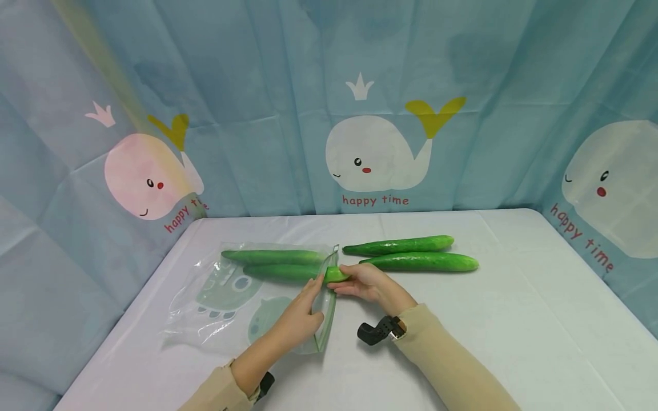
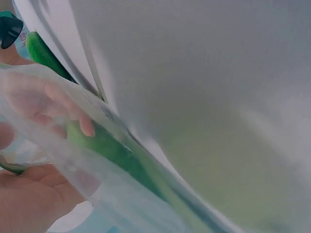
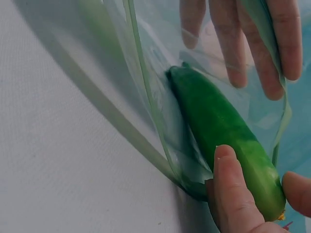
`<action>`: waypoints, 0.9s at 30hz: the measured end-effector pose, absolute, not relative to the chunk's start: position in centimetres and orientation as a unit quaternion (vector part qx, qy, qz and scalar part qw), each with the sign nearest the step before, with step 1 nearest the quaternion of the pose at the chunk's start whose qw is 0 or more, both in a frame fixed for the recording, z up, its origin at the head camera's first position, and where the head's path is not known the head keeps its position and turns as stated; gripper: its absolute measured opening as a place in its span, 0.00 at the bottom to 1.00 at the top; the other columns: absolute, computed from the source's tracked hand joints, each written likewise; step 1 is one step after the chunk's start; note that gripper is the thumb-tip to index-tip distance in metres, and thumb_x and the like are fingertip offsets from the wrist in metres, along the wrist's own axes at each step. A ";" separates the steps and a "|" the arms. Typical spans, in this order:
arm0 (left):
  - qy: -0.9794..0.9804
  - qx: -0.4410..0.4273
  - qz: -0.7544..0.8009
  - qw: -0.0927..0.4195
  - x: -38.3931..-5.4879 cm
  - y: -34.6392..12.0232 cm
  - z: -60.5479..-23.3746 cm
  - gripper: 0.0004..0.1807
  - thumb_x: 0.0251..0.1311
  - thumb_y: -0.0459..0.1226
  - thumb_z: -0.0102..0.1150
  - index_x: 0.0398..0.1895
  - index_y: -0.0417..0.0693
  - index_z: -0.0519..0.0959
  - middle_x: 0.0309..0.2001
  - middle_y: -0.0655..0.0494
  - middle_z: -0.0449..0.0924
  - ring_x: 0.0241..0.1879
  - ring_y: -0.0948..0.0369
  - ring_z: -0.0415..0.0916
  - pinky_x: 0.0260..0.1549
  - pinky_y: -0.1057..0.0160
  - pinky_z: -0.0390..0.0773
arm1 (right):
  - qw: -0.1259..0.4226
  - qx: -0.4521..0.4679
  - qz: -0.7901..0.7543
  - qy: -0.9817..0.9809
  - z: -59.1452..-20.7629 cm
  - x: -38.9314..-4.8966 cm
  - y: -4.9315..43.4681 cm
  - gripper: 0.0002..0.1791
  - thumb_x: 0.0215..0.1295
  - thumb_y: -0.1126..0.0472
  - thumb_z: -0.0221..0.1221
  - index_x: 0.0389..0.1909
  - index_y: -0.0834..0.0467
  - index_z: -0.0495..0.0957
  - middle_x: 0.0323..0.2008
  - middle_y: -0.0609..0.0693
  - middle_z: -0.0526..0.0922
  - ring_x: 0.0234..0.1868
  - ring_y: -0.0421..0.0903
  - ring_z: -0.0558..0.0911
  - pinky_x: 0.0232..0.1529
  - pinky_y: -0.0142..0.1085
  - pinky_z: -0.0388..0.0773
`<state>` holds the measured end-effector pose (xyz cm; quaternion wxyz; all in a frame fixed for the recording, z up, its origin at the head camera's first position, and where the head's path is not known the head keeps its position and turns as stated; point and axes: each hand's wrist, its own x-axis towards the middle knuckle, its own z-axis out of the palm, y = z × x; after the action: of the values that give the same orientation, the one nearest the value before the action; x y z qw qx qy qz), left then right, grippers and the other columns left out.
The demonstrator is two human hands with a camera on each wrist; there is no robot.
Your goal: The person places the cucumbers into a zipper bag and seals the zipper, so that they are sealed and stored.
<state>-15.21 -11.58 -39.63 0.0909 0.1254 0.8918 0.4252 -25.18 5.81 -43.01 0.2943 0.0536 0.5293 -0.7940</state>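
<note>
Right hand (image 1: 367,283) pinches long green cucumber (image 3: 216,114); I'd push toward nine o'clock, left hand (image 1: 298,321), fingers seemingly spread, propping clear plastic bag (image 1: 197,331).

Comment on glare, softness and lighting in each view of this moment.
Head: mostly even light, glare streaks on the clear bag, a yellowish band down the left of the curtain; left wrist: dim and hazy, the cucumber milky through the film; right wrist: also dim, the white tabletop greyed, the cucumber clearer.
</note>
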 end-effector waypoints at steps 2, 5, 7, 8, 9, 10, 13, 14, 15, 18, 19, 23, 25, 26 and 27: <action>0.891 0.125 0.427 0.091 -15.2 -11.6 -39.6 0.40 0.57 0.26 0.44 0.76 0.39 0.49 0.75 0.39 0.46 0.74 0.44 0.39 0.66 0.36 0.47 | 0.298 0.054 -0.801 0.517 -42.9 -25.1 5.8 0.23 0.74 0.68 0.45 0.65 0.77 0.60 0.59 0.75 0.69 0.45 0.58 0.84 0.56 0.46 0.73; 0.891 0.125 0.428 0.091 -15.1 -11.6 -39.5 0.41 0.57 0.26 0.44 0.76 0.39 0.48 0.75 0.40 0.46 0.74 0.44 0.39 0.66 0.36 0.46 | 0.302 0.052 -0.809 0.501 -42.9 -25.0 5.6 0.24 0.73 0.69 0.43 0.65 0.77 0.57 0.62 0.76 0.64 0.54 0.64 0.78 0.58 0.47 0.71; 0.891 0.126 0.427 0.088 -15.1 -11.6 -39.5 0.41 0.56 0.25 0.45 0.76 0.39 0.49 0.75 0.40 0.47 0.74 0.43 0.39 0.66 0.36 0.47 | 0.302 0.048 -0.814 0.493 -43.0 -24.9 5.5 0.24 0.73 0.69 0.41 0.66 0.77 0.55 0.63 0.77 0.62 0.58 0.67 0.73 0.59 0.48 0.70; 0.891 0.126 0.428 0.088 -15.1 -11.6 -39.6 0.41 0.56 0.25 0.45 0.76 0.38 0.49 0.75 0.41 0.48 0.74 0.43 0.39 0.66 0.36 0.47 | 0.302 0.049 -0.816 0.490 -43.0 -24.9 5.5 0.24 0.73 0.69 0.41 0.65 0.77 0.55 0.63 0.77 0.62 0.59 0.67 0.71 0.59 0.49 0.70; 0.891 0.126 0.427 0.088 -15.1 -11.6 -39.6 0.41 0.56 0.25 0.45 0.76 0.38 0.49 0.75 0.41 0.48 0.74 0.44 0.40 0.66 0.36 0.47 | 0.301 0.049 -0.818 0.488 -43.0 -24.9 5.4 0.24 0.73 0.69 0.40 0.65 0.78 0.55 0.63 0.77 0.62 0.59 0.68 0.71 0.59 0.49 0.70; 0.891 0.127 0.427 0.086 -15.1 -11.5 -39.6 0.41 0.56 0.25 0.45 0.76 0.38 0.49 0.75 0.41 0.48 0.74 0.43 0.40 0.66 0.36 0.47 | 0.300 0.049 -0.820 0.485 -43.0 -24.8 5.4 0.24 0.73 0.69 0.40 0.65 0.78 0.56 0.62 0.77 0.62 0.60 0.68 0.71 0.59 0.49 0.70; 0.891 0.128 0.427 0.085 -15.1 -11.6 -39.6 0.40 0.56 0.25 0.45 0.76 0.38 0.49 0.75 0.41 0.48 0.74 0.44 0.40 0.66 0.37 0.48 | 0.295 0.048 -0.819 0.490 -43.1 -24.7 5.2 0.23 0.74 0.69 0.41 0.64 0.79 0.58 0.61 0.77 0.65 0.57 0.66 0.75 0.57 0.46 0.73; 0.891 0.129 0.427 0.085 -15.1 -11.6 -39.6 0.40 0.56 0.25 0.45 0.76 0.38 0.49 0.75 0.40 0.48 0.74 0.44 0.40 0.66 0.37 0.48 | 0.293 0.047 -0.816 0.496 -43.2 -24.7 5.1 0.23 0.74 0.68 0.41 0.63 0.79 0.59 0.59 0.76 0.67 0.55 0.64 0.77 0.55 0.45 0.74; 0.891 0.129 0.427 0.085 -15.1 -11.6 -39.6 0.41 0.56 0.25 0.45 0.76 0.37 0.49 0.75 0.40 0.48 0.74 0.44 0.40 0.66 0.37 0.48 | 0.290 0.045 -0.813 0.503 -43.2 -24.6 5.0 0.22 0.75 0.68 0.42 0.63 0.79 0.60 0.58 0.76 0.69 0.52 0.63 0.80 0.54 0.45 0.75; 0.890 0.129 0.428 0.086 -15.1 -11.6 -39.7 0.41 0.56 0.25 0.45 0.76 0.38 0.49 0.75 0.39 0.48 0.74 0.44 0.40 0.66 0.36 0.48 | 0.280 0.049 -0.802 0.526 -43.3 -24.6 4.7 0.21 0.75 0.67 0.44 0.61 0.78 0.64 0.48 0.71 0.78 0.42 0.54 0.86 0.51 0.42 0.78; 0.890 0.128 0.429 0.085 -15.0 -11.6 -39.7 0.41 0.56 0.26 0.45 0.76 0.38 0.50 0.75 0.39 0.48 0.74 0.43 0.40 0.66 0.36 0.48 | 0.276 0.050 -0.798 0.533 -43.3 -24.6 4.5 0.20 0.75 0.67 0.45 0.60 0.78 0.65 0.44 0.68 0.80 0.38 0.51 0.86 0.50 0.42 0.78; 0.891 0.128 0.429 0.081 -15.0 -11.6 -39.7 0.41 0.54 0.26 0.45 0.76 0.37 0.50 0.75 0.38 0.48 0.74 0.43 0.41 0.66 0.36 0.48 | 0.266 0.053 -0.789 0.550 -43.4 -24.6 4.1 0.18 0.74 0.65 0.47 0.55 0.76 0.70 0.33 0.59 0.82 0.31 0.45 0.85 0.45 0.39 0.82; 0.890 0.129 0.429 0.079 -15.0 -11.6 -39.7 0.41 0.54 0.26 0.45 0.76 0.37 0.50 0.74 0.37 0.48 0.74 0.42 0.41 0.66 0.36 0.48 | 0.265 0.053 -0.785 0.558 -43.4 -24.7 4.0 0.17 0.75 0.65 0.47 0.53 0.75 0.72 0.31 0.57 0.81 0.29 0.44 0.84 0.41 0.37 0.82; 0.891 0.129 0.429 0.078 -15.0 -11.6 -39.7 0.41 0.54 0.26 0.45 0.76 0.37 0.50 0.74 0.37 0.48 0.74 0.42 0.41 0.66 0.36 0.48 | 0.265 0.053 -0.784 0.559 -43.3 -24.7 3.9 0.17 0.75 0.64 0.47 0.52 0.75 0.72 0.30 0.57 0.81 0.28 0.44 0.84 0.39 0.36 0.83; 0.891 0.130 0.428 0.078 -15.0 -11.7 -39.7 0.41 0.54 0.26 0.45 0.76 0.37 0.50 0.75 0.38 0.48 0.74 0.43 0.41 0.66 0.37 0.48 | 0.265 0.053 -0.783 0.560 -43.3 -24.7 3.9 0.17 0.75 0.64 0.47 0.52 0.75 0.72 0.29 0.56 0.82 0.27 0.43 0.84 0.38 0.35 0.83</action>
<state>-15.05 -11.66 -39.68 0.0781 0.1295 0.8910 0.4280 -24.68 3.87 -43.33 0.2654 0.0534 0.5604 -0.7827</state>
